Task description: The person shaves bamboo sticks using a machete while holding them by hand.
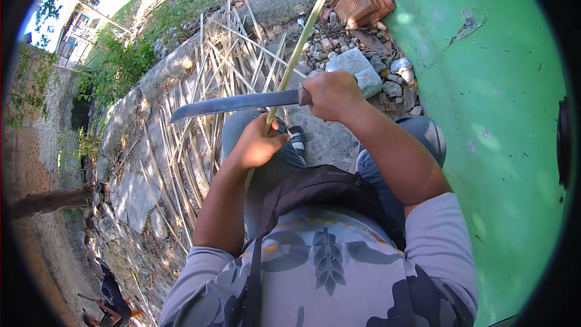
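Note:
My right hand (pixel 334 95) is closed round the handle of a machete (pixel 233 105), whose long blade points left. The blade lies across a pale green-yellow strip, seemingly split bamboo (pixel 301 39), just above my left hand (pixel 259 142). That hand grips the strip near its lower end, thumb and fingers wrapped round it. From there the strip slants up and away to the right, its far end in the air. Whether the edge bites into the strip, I cannot tell. Many similar cut strips (pixel 175 169) lie scattered on the stone ground beyond and left of my knees.
Stones and rubble (pixel 387 72) with a pale block (pixel 356 71) lie ahead, and stacked terracotta tiles (pixel 362 5) behind them. A green painted floor (pixel 484 163) spreads at my right. Low stone edging (pixel 172 63) and shrubs (pixel 124 57) run along the left. A dark bag (pixel 333 191) rests on my lap.

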The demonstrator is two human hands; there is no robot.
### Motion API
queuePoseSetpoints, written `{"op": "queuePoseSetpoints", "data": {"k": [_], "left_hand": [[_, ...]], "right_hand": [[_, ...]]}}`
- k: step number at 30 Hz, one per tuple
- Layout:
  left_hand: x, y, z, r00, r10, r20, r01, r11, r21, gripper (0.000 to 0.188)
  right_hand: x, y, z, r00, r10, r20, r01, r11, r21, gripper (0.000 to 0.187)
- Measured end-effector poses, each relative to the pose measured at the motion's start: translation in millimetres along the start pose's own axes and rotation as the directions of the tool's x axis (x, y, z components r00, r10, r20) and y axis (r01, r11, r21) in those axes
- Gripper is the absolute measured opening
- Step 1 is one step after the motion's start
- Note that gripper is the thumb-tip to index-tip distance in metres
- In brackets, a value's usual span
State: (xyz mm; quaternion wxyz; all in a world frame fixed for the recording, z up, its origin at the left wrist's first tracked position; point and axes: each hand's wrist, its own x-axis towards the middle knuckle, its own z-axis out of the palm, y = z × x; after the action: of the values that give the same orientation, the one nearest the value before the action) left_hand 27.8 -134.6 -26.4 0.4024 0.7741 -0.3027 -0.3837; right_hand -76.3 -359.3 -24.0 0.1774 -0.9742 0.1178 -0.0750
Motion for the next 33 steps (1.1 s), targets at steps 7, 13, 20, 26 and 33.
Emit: {"op": "queuePoseSetpoints", "data": {"k": [7,13,20,26,33], "left_hand": [[1,2,1,0.999,-0.015,0.038,0.017,0.999,-0.044,0.034],[-1,-1,0,0.999,-0.029,0.029,0.032,0.996,-0.080,0.034],[-2,-3,-2,0.998,0.048,0.046,-0.048,0.999,-0.006,0.029],[-6,1,-2,1.000,-0.013,0.026,0.014,0.999,-0.042,0.027],[2,3,-4,0.997,0.014,0.081,-0.015,1.000,0.007,0.025]], "right_hand": [[6,25,3,0.986,0.148,-0.072,-0.144,0.988,0.064,0.012],[0,-3,6,1.000,-0.015,-0.010,0.015,1.000,-0.016,0.014],[3,26,-6,0.986,0.158,-0.052,-0.157,0.987,0.021,0.014],[0,-9,-3,0.999,-0.024,0.023,0.026,0.998,-0.058,0.013],[7,36,6,0.977,0.163,-0.138,-0.161,0.987,0.026,0.011]]}}
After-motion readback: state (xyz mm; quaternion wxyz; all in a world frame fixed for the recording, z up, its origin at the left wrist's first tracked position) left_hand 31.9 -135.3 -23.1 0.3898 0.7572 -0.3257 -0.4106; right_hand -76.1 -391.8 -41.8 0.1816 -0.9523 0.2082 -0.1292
